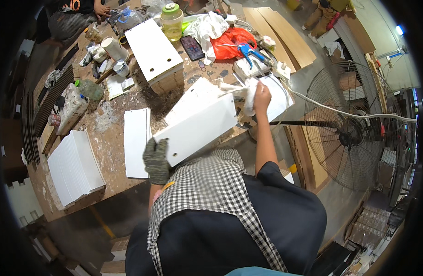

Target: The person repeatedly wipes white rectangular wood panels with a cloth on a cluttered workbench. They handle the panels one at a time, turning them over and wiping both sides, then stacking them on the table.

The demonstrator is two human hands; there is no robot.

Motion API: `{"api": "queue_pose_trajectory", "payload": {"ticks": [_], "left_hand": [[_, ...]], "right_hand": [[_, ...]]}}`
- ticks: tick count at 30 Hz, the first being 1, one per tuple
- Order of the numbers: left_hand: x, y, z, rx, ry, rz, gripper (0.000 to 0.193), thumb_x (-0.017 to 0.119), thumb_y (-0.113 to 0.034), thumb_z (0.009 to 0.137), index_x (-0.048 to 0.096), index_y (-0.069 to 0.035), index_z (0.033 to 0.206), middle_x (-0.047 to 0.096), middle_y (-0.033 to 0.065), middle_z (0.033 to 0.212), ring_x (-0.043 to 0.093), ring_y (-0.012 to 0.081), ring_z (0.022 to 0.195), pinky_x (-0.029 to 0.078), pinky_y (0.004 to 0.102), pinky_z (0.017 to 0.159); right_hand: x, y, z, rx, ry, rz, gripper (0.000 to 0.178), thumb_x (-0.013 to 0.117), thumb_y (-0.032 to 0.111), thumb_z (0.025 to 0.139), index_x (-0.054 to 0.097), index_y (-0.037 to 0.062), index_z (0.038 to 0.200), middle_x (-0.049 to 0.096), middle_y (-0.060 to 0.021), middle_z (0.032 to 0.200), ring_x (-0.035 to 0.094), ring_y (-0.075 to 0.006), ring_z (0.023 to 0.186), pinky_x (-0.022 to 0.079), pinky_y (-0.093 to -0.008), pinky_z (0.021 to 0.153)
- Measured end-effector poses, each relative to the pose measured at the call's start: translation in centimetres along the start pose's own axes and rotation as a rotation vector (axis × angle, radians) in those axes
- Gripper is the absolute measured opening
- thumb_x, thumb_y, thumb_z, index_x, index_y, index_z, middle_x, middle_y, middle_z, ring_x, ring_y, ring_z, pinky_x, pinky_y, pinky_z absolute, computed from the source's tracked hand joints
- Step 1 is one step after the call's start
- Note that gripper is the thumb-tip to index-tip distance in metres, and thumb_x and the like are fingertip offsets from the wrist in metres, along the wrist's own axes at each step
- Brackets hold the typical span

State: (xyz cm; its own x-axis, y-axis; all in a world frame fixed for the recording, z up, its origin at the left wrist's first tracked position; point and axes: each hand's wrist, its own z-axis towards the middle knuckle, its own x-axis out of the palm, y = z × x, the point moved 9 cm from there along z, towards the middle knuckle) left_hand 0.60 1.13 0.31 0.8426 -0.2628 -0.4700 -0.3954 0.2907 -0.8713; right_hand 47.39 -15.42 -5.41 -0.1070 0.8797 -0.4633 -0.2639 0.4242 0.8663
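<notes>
Nearest to us, our black-and-white checked apron (207,184) covers our lap, and just past it a long white panel (200,131) lies aslant at the near side of the desk (114,143), a small hole showing near its left end. Our hands are well apart: the left hand (156,161), in a camouflage-patterned glove, is clamped on the panel's left end, while the bare right hand (262,97) is closed around a bunched white cloth (249,100) at the panel's far right corner; we cannot tell whether the cloth presses on the panel. Beside our gloved hand lie narrow white boards (137,140), and farther left sits a fanned stack of white sheets (75,168). Another white piece (193,103) shows just beyond our panel. To our right stands a large wire-caged fan (349,129). Deeper on the desk we see a pile of white-topped boards (154,50) with two holes, a blue-handled tool (251,53), a dark phone (192,48), a red plastic bag (232,43) and a green-lidded jar (172,23). Farthest off, a co-worker's hand (101,9) rests at the desk's far left edge, and another person (324,18) is at the upper right.
</notes>
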Motion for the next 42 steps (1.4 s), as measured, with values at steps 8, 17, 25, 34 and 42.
{"api": "queue_pose_trajectory", "payload": {"ticks": [8, 17, 25, 34, 42], "left_hand": [[-0.4, 0.8, 1.0, 0.544, -0.019, 0.456, 0.035, 0.062, -0.014, 0.097, 0.060, 0.007, 0.125, 0.066, 0.0138, 0.110, 0.061, 0.0214, 0.106, 0.054, 0.0363, 0.087], [8.9, 7.1, 2.0, -0.798, 0.047, -0.808, 0.038, 0.065, -0.014, 0.095, 0.056, -0.001, 0.130, 0.061, 0.0081, 0.111, 0.060, 0.0183, 0.094, 0.053, 0.0358, 0.079], [7.4, 4.9, 2.8, -0.580, 0.023, -0.671, 0.041, 0.061, -0.019, 0.097, 0.056, -0.005, 0.135, 0.060, 0.0029, 0.102, 0.053, 0.0104, 0.085, 0.048, 0.0284, 0.075], [8.2, 5.4, 3.1, -0.677, 0.084, -0.646, 0.042, 0.058, -0.021, 0.100, 0.054, -0.005, 0.138, 0.062, 0.0042, 0.103, 0.054, 0.0089, 0.086, 0.049, 0.0258, 0.075], [8.7, 6.7, 3.1, -0.697, 0.076, -0.721, 0.043, 0.058, -0.021, 0.099, 0.052, -0.003, 0.138, 0.064, 0.0077, 0.108, 0.057, 0.0096, 0.088, 0.052, 0.0259, 0.072]], "right_hand": [[1.2, -3.0, 7.3, -0.161, 0.139, -0.315, 0.036, 0.068, 0.040, 0.090, 0.076, 0.0079, 0.103, 0.071, -0.0203, 0.099, 0.065, -0.0399, 0.095, 0.050, -0.0466, 0.089], [5.2, -7.0, 13.6, -0.105, 0.065, -0.570, 0.028, 0.076, 0.033, 0.081, 0.077, 0.0128, 0.101, 0.075, -0.0135, 0.097, 0.070, -0.0337, 0.090, 0.054, -0.0446, 0.081], [9.3, 5.8, 3.7, -0.186, 0.544, 0.020, 0.023, 0.074, 0.017, 0.089, 0.076, 0.0005, 0.104, 0.075, -0.0094, 0.087, 0.068, -0.0136, 0.078, 0.053, -0.0270, 0.072], [15.2, 10.6, -8.3, -0.186, 0.738, -0.167, 0.033, 0.075, 0.018, 0.084, 0.075, 0.0141, 0.117, 0.071, -0.0131, 0.077, 0.067, -0.0228, 0.067, 0.052, -0.0333, 0.066], [15.5, 9.4, -8.7, -0.015, 0.876, -0.181, 0.035, 0.076, 0.024, 0.083, 0.076, 0.0182, 0.117, 0.072, -0.0108, 0.075, 0.067, -0.0208, 0.063, 0.052, -0.0330, 0.065]]}}
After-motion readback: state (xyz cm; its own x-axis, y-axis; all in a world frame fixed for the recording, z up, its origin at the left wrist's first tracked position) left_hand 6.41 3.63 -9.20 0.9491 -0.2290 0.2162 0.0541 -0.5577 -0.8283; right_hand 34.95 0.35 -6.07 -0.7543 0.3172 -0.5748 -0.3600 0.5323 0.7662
